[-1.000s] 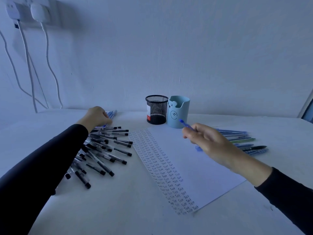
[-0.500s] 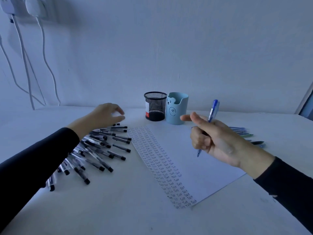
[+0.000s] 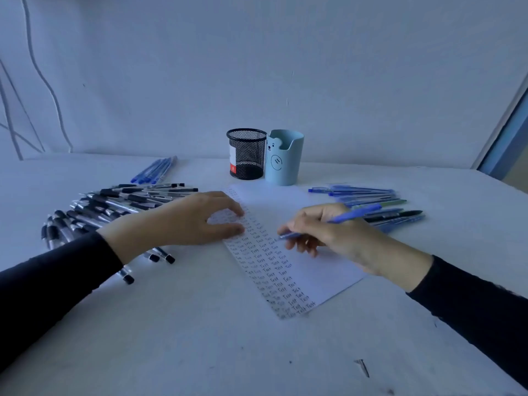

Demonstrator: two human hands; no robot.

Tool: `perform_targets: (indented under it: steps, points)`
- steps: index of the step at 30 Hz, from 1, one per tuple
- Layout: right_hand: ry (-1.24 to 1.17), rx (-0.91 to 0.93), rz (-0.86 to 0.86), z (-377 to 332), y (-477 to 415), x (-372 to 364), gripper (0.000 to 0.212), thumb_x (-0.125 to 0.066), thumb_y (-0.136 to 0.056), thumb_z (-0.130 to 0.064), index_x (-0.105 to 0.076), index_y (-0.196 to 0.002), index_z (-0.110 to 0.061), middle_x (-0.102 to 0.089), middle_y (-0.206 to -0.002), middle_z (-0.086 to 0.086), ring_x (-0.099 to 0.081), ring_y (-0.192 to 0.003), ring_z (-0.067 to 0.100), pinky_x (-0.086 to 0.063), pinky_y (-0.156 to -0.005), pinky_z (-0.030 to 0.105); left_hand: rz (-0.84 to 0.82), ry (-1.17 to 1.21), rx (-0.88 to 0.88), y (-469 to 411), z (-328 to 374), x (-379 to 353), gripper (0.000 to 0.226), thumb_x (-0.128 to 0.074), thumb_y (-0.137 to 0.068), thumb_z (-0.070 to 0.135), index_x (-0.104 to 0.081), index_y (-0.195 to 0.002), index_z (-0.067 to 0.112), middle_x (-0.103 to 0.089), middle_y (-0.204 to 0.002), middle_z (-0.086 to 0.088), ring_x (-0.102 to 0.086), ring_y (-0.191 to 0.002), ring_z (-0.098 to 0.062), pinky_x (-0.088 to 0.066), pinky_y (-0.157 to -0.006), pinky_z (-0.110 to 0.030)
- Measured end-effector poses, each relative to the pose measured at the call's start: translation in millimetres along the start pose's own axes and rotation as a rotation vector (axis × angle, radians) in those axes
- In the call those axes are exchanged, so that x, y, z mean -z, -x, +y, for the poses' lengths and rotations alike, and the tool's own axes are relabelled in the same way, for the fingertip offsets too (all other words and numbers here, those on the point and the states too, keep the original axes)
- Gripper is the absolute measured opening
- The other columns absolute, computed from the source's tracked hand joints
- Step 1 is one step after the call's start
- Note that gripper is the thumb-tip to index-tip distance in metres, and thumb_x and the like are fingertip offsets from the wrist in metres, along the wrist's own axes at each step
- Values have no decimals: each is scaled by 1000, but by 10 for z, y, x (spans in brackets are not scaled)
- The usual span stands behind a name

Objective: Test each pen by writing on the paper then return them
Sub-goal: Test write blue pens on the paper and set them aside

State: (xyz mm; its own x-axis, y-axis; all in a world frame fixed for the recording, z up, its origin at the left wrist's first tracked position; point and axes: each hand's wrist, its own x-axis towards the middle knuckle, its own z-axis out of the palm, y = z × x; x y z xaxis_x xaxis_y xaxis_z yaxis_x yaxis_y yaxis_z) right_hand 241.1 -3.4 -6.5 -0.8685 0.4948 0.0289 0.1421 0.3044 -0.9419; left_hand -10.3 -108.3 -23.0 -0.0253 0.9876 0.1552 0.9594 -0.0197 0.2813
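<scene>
Columns of "Test" fill the left strip of the paper [image 3: 323, 271], so many pens look done; most of the sheet is blank. The right grip [image 3: 337, 235] pinches a blue pen [image 3: 354, 215], tip at the paper. The left grip [image 3: 183, 221], released, steadies the sheet. Black pens [image 3: 120, 201] lie left, blue pens [image 3: 365, 193] right, a mesh cup [image 3: 247, 155] and a blue cup [image 3: 285, 161] behind; nothing obstructs.

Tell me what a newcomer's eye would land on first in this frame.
First the paper mid-table, its left strip packed with columns of the word Test. The right hand holds a blue pen tip-down over it, while the left hand rests on its left edge. Then the big pile of black pens at left, and the black mesh cup and light blue cup behind the paper.
</scene>
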Motion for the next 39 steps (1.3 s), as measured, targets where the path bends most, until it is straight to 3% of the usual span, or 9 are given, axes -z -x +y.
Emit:
perform_targets:
  steps: [2, 5, 9, 11, 16, 23, 32, 37, 39]
  points:
    - [79, 46, 54, 24, 75, -55, 28, -71, -80, -39, -62, -62, -20, -60, -58, 0, -50, -55, 9, -39, -51, 18, -3, -15, -8, 6, 2, -8, 52, -46, -82, 71, -58, -122, 41, -55, -129, 19, -52, -112, 2, -38, -93, -12]
    - [129, 113, 136, 100, 98, -111, 42, -75, -78, -39, -51, -53, -16, -53, -51, -1, -45, -47, 12, -38, -49, 19, -9, -23, -19, 21, 4, -6, 57, -41, -78, 80, -56, -121, 47, -53, -130, 21, -51, -115, 2, -41, -101, -25]
    - [142, 74, 170, 131, 41, -182, 41, -70, -89, -26, -54, -58, -5, -58, -50, 5, -51, -44, 12, -41, -46, 22, -54, -43, -12, 43, 50, 13, 62, -49, -75, 79, -52, -127, 46, -47, -135, 24, -46, -119, 3, -35, -98, -19]
    - [142, 67, 156, 139, 27, -201, 41, -69, -90, -23, -50, -56, -8, -53, -48, 6, -50, -43, 11, -38, -45, 21, -51, -30, -7, 42, 72, 22, 62, -53, -74, 76, -52, -127, 45, -46, -135, 24, -44, -120, 4, -32, -98, -17]
    - [189, 84, 180, 142, 26, -215, 46, -68, -86, -7, -39, -51, -12, -43, -39, -11, -41, -39, 1, -40, -49, 17, -60, -14, 0, 41, 59, 18, 61, -52, -72, 79, -52, -125, 49, -45, -134, 26, -45, -120, 5, -32, -98, -18]
    - [184, 78, 170, 124, 42, -248, 45, -69, -86, -10, -41, -51, -12, -45, -42, 1, -39, -36, 6, -36, -43, 16, -73, -2, 3, 34, 36, 17, 64, -51, -71, 83, -52, -125, 50, -46, -134, 26, -45, -122, 3, -33, -101, -19]
    - [185, 71, 169, 136, 29, -235, 47, -71, -83, -7, -41, -48, -15, -43, -39, -3, -43, -40, 9, -41, -48, 20, -83, 5, 12, 36, 59, 20, 62, -52, -71, 80, -52, -125, 50, -45, -134, 26, -44, -120, 5, -29, -95, -14]
    - [174, 71, 170, 109, 37, -216, 50, -70, -82, -6, -41, -45, -19, -45, -37, -9, -60, -65, 41, -43, -52, 24, -86, 11, 16, 42, 43, 19, 71, -45, -64, 90, -51, -124, 52, -45, -134, 27, -44, -122, 3, -33, -101, -20]
    - [180, 70, 173, 97, 44, -217, 49, -70, -82, -5, -41, -45, -18, -45, -37, -9, -59, -63, 37, -42, -50, 23, -88, 5, 16, 36, 44, 19, 71, -44, -64, 90, -51, -124, 53, -44, -134, 27, -44, -122, 3, -33, -102, -21]
